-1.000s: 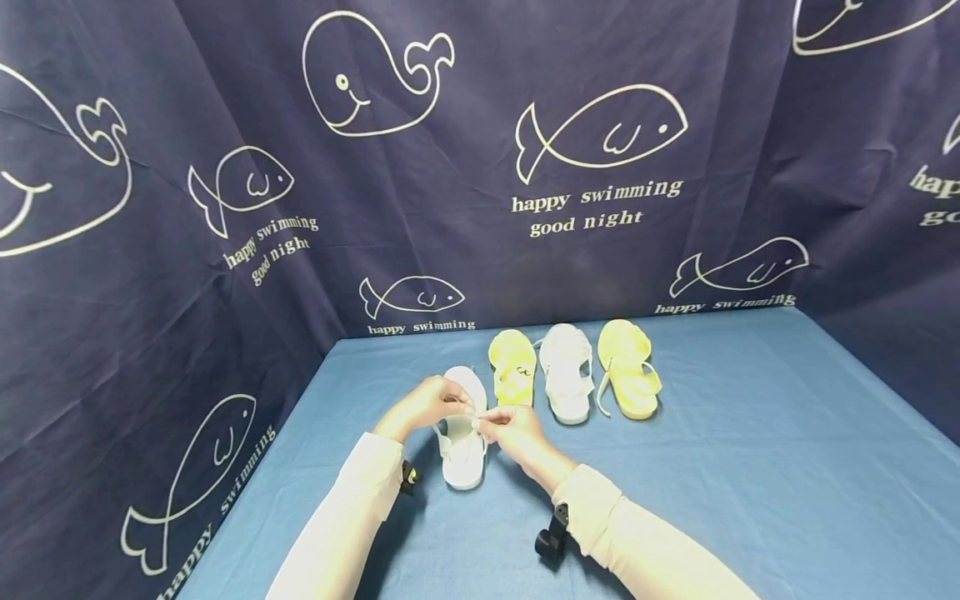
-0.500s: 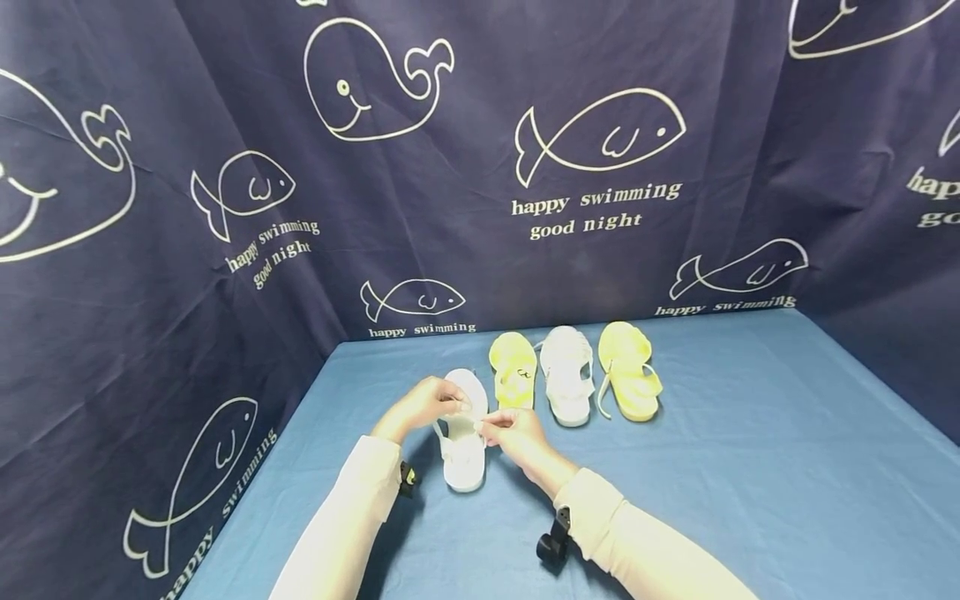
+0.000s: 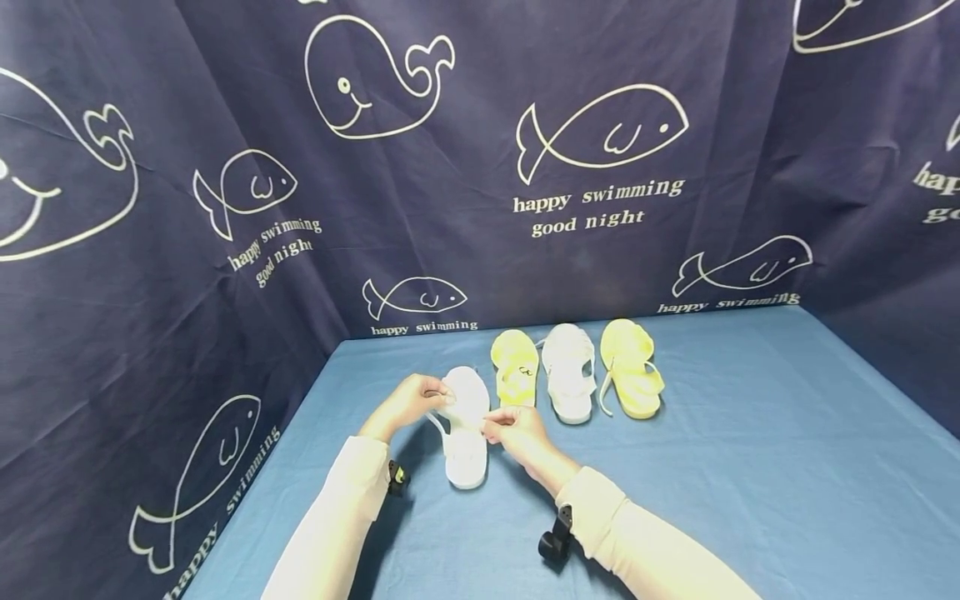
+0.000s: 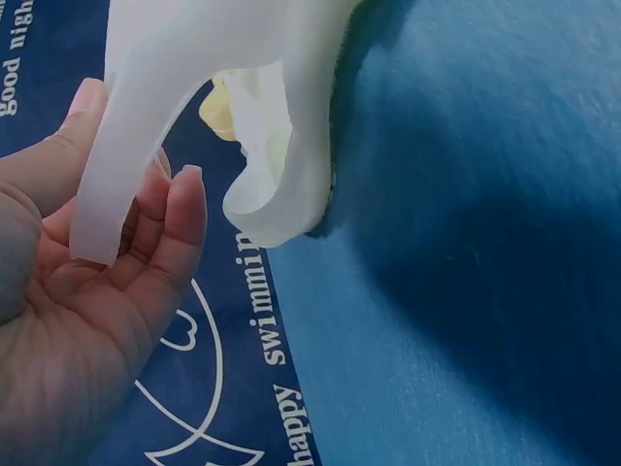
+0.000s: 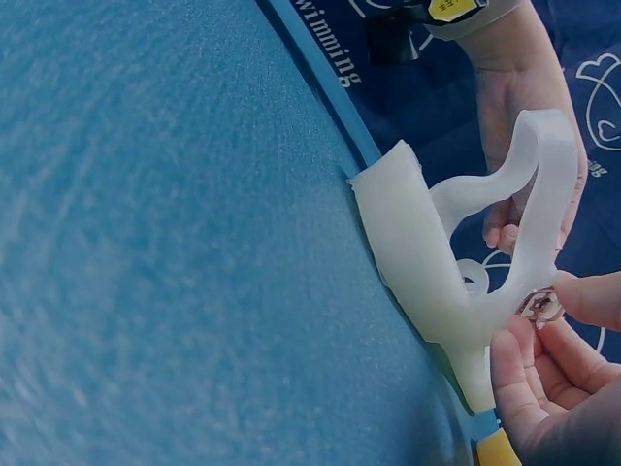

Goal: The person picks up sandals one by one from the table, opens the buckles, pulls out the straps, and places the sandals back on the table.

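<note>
A white sandal point(image 3: 467, 457) lies on the blue cloth, toe end toward me. On its left side my left hand point(image 3: 408, 404) pinches the loose strap point(image 4: 109, 184) between thumb and fingers; the left wrist view shows the strap's end hanging below the thumb. Over at the sandal's right edge is my right hand point(image 3: 521, 432). Its thumb and fingers pinch a small shiny buckle point(image 5: 540, 306) at the side of the sandal, seen in the right wrist view. There, the strap arches up from the sandal toward the left hand.
Behind and to the right stand a yellow sandal point(image 3: 514, 367), another white sandal point(image 3: 570, 387) and a second yellow sandal point(image 3: 637, 392) in a row. The blue table cloth point(image 3: 750, 467) stretches right. A dark curtain point(image 3: 480, 208) with fish drawings rises behind and at both sides.
My left hand has drawn away from the right hand, left and slightly up, pulling the strap out to the left of the sandal. The right hand has stayed nearly in place.
</note>
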`<state>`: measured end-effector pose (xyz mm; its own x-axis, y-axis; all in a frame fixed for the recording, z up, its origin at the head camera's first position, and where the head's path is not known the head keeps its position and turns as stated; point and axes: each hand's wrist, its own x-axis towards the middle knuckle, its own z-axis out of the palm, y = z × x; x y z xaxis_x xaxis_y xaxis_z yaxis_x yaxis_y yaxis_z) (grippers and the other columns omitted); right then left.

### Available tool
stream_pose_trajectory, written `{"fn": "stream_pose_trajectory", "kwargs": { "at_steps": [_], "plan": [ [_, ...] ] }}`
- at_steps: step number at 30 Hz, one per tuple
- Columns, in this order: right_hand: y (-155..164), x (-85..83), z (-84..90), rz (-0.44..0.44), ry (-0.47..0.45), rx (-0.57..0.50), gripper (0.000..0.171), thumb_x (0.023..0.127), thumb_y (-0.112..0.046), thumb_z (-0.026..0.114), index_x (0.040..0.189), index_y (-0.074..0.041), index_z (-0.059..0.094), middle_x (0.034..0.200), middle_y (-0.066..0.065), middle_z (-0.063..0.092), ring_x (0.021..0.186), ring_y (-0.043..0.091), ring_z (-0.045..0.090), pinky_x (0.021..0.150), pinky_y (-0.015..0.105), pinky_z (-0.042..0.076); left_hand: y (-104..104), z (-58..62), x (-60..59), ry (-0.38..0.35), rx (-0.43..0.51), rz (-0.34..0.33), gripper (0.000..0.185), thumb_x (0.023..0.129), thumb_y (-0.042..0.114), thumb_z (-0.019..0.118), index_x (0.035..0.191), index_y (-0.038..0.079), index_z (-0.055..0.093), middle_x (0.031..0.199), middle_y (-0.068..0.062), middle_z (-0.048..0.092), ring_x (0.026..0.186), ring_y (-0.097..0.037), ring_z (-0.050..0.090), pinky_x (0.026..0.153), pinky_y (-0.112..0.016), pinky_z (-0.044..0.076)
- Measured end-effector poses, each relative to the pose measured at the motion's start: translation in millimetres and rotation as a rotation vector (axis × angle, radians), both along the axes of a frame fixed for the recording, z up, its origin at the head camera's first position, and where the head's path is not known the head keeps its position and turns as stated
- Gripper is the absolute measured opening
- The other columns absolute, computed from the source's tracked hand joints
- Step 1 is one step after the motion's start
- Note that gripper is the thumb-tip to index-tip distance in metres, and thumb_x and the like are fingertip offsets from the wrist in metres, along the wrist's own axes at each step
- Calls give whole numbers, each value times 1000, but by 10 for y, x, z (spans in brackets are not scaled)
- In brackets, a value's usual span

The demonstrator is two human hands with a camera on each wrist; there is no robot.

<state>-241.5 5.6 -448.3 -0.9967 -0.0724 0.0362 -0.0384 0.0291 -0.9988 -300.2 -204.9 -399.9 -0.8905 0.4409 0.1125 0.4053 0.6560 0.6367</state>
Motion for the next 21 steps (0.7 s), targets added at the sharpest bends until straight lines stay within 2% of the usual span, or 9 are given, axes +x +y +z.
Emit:
{"fn": "stream_pose_trajectory", "kwargs": {
  "at_steps": [9, 16, 18, 21],
  "plan": [
    [3, 13, 30, 14, 8, 12, 19, 83, 4, 66, 100, 13, 68, 84, 19, 73, 65, 8, 63, 69, 32, 58, -14, -29, -20, 29, 23, 34, 11, 85, 6, 66, 91, 1, 74, 89, -9, 72, 77, -6, 57, 74, -20, 49],
    [1, 12, -4, 6, 7, 21, 20, 83, 4, 66, 100, 13, 68, 86, 23, 72, 68, 17, 66, 72, 40, 58, 1, -82, -30, -29, 109, 57, 16, 88, 6, 62, 96, -4, 72, 87, -12, 71, 74, -8, 56, 71, -21, 49],
    [13, 14, -10, 17, 13, 16, 20, 83, 4, 66, 101, 14, 67, 87, 25, 71, 70, 18, 66, 73, 41, 58, -5, -97, -42, -38, 125, 88, 17, 88, 7, 61, 98, -3, 72, 88, -11, 71, 74, -7, 58, 72, -21, 50],
    [49, 13, -15, 37, 26, 7, 20, 84, 5, 65, 101, 15, 67, 89, 26, 71, 70, 17, 67, 73, 39, 59, -31, -112, -82, -82, 227, 171, 19, 90, 7, 61, 101, -5, 70, 92, -17, 71, 73, -8, 61, 73, -23, 51]
  ]
}}
